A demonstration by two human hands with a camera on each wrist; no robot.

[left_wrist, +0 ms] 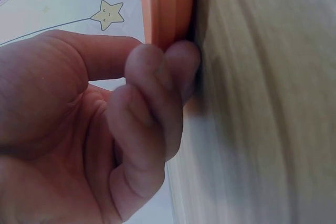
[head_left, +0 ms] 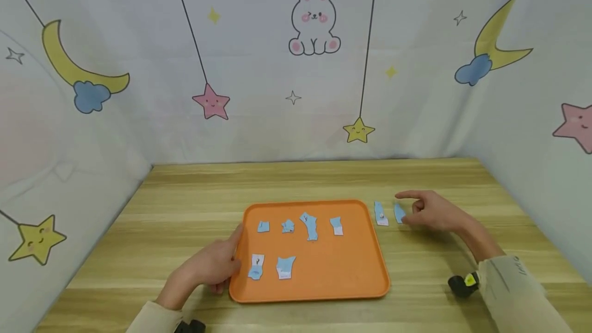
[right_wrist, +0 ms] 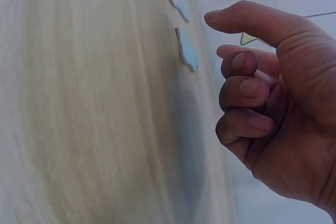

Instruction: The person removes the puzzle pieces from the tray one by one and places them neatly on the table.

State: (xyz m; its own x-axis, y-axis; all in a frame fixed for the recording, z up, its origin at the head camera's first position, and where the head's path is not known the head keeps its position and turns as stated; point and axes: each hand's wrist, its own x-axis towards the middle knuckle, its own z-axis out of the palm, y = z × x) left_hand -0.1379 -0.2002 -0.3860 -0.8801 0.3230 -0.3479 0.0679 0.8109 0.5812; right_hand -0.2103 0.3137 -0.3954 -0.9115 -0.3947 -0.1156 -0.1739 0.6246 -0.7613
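Note:
At the left edge of an orange tray (head_left: 337, 271), my left hand (head_left: 213, 263) grips the rim between thumb and fingers, as the left wrist view shows. My right hand (head_left: 437, 212) hovers over the table beyond the tray's right side, with index finger and thumb apart and the other fingers curled in. Nothing is held in it. Just by its fingertips lies a small light-blue paper-like piece (head_left: 399, 213), apart from the hand in the right wrist view. A blue-and-white piece (head_left: 380, 213) lies between that one and the tray.
Several irregular blue and white pieces lie on the tray, among them a long branching piece (head_left: 310, 226) in the back row and a blue-topped piece (head_left: 285, 267) in the front row. A patterned white curtain (head_left: 277, 132) stands behind the wooden table (head_left: 194, 184).

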